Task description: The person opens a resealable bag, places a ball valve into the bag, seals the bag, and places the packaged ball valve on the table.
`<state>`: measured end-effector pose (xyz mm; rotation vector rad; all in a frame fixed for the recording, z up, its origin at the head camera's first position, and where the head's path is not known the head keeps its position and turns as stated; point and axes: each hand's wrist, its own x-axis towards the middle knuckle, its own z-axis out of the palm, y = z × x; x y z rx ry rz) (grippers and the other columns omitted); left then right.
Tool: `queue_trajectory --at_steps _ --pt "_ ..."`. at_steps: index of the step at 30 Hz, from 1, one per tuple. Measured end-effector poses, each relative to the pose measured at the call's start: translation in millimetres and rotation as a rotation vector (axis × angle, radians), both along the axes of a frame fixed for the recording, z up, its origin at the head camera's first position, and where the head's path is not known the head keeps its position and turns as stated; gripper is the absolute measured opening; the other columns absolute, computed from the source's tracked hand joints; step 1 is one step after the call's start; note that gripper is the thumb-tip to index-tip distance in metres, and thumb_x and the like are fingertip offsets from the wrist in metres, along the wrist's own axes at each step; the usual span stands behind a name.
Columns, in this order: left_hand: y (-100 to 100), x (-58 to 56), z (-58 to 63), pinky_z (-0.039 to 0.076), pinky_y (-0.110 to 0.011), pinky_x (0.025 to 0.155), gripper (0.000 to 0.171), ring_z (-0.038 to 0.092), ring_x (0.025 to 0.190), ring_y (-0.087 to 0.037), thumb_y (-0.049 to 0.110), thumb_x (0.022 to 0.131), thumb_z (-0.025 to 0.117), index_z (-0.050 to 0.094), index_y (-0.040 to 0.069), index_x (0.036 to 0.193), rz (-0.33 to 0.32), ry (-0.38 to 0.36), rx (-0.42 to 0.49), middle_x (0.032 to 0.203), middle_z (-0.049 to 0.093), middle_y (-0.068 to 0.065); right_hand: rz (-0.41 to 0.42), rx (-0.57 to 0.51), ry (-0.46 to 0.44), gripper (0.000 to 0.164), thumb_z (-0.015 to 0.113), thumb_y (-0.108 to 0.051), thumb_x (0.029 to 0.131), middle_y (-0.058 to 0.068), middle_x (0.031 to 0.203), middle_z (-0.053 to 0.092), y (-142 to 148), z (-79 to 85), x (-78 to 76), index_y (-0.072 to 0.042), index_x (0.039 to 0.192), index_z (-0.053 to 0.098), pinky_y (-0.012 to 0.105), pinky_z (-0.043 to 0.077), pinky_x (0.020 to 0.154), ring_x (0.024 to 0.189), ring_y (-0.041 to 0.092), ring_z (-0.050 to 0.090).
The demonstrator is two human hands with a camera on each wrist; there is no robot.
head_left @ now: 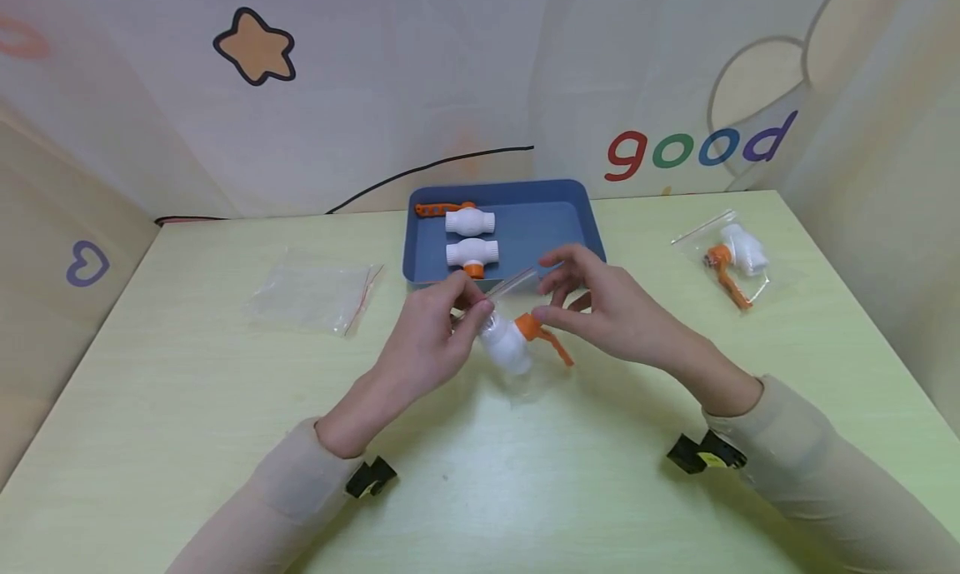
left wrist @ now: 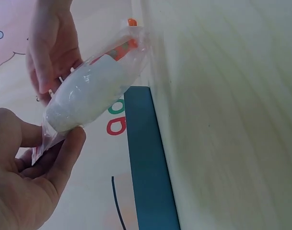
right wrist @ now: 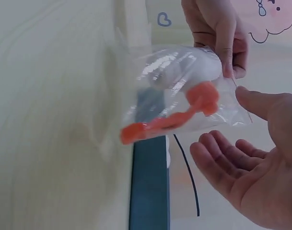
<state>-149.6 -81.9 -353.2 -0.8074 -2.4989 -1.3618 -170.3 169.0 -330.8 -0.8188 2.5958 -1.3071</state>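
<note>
A clear zip bag [right wrist: 232,108] with a white ball valve [head_left: 506,345] inside hangs above the table. The valve has an orange lever handle [right wrist: 172,120], which slants down inside the bag. My left hand [head_left: 431,332] pinches the bag by its top edge between thumb and fingers, as the left wrist view [left wrist: 26,177] also shows. On the other side is my right hand [head_left: 607,307], its fingers spread loosely. Its thumb [right wrist: 261,103] reaches the bag's top edge, while the other fingers stand apart from the plastic.
A blue tray [head_left: 525,192] behind the hands holds two white valves [head_left: 470,222] with orange parts. At left lies a flat clear bag [head_left: 315,295]. Another bagged valve [head_left: 742,249] with an orange handle lies at the right. A curtain [head_left: 450,74] hangs behind the table.
</note>
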Motion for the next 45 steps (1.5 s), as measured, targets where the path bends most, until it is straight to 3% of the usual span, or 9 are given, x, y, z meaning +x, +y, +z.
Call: queue_trajectory --at_steps 5,12,19,23,29,37,45 --pt "0 -2.3 -2.0 0.053 -0.027 0.057 0.006 0.059 0.073 -0.016 -0.001 0.098 0.066 0.061 0.002 0.096 0.037 -0.013 0.029 0.085 0.066 -0.005 0.007 0.024 -0.045 0.05 0.084 -0.02 0.089 0.01 0.112 0.063 -1 -8.1 2.8 -0.005 0.122 0.05 0.04 0.056 0.086 0.1 0.02 0.062" --pt "-1 -4.0 -1.9 0.053 -0.028 0.056 0.006 0.06 0.078 -0.019 0.0 0.099 0.065 0.061 0.003 0.097 0.071 -0.048 0.053 0.088 0.066 -0.007 0.007 0.056 0.032 0.056 0.088 -0.024 0.085 0.005 0.116 0.063 -6 -13.2 8.0 -0.005 0.126 0.055 0.043 0.054 0.089 0.104 0.02 0.059" --pt "-2 -5.2 -3.2 0.059 -0.028 0.063 0.004 0.064 0.084 -0.023 0.003 0.101 0.064 0.06 0.001 0.1 0.074 -0.138 0.111 0.092 0.066 -0.01 0.002 0.073 0.105 0.063 0.09 -0.026 0.083 0.005 0.121 0.062 -11 -17.1 11.6 -0.004 0.132 0.057 0.04 0.054 0.086 0.106 0.024 0.06" --pt "-2 -5.5 -3.9 0.061 -0.036 0.066 0.004 0.065 0.087 -0.025 0.003 0.102 0.063 0.059 0.0 0.101 0.069 -0.184 0.151 0.094 0.065 -0.012 -0.012 0.098 0.138 0.07 0.09 -0.031 0.081 0.008 0.125 0.059 -15 -18.9 14.4 -0.002 0.134 0.056 0.044 0.056 0.088 0.109 0.029 0.059" --pt "0 -5.3 -2.6 0.061 -0.048 0.07 0.004 0.064 0.09 -0.029 0.001 0.104 0.058 0.056 -0.002 0.103 0.042 -0.297 0.232 0.098 0.059 -0.016 -0.046 0.17 0.194 0.08 0.091 -0.043 0.078 0.009 0.128 0.056 -20 -18.8 19.1 -0.002 0.136 0.054 0.043 0.055 0.093 0.114 0.025 0.057" --pt "6 -5.0 -0.3 0.06 -0.049 0.08 0.008 0.065 0.096 -0.031 0.002 0.106 0.054 0.053 -0.005 0.109 0.019 -0.537 0.346 0.113 0.054 -0.021 -0.078 0.279 0.271 0.085 0.093 -0.044 0.074 0.011 0.124 0.057 -23 -20.4 20.9 0.0 0.136 0.055 0.04 0.056 0.081 0.107 0.025 0.056" --pt "9 -6.6 -2.2 0.059 -0.049 0.083 0.01 0.066 0.096 -0.031 0.002 0.105 0.056 0.054 -0.006 0.111 -0.008 -0.583 0.361 0.113 0.055 -0.021 -0.09 0.3 0.299 0.075 0.092 -0.035 0.076 0.013 0.12 0.058 -22 -22.8 20.2 0.001 0.13 0.056 0.039 0.056 0.078 0.104 0.027 0.056"
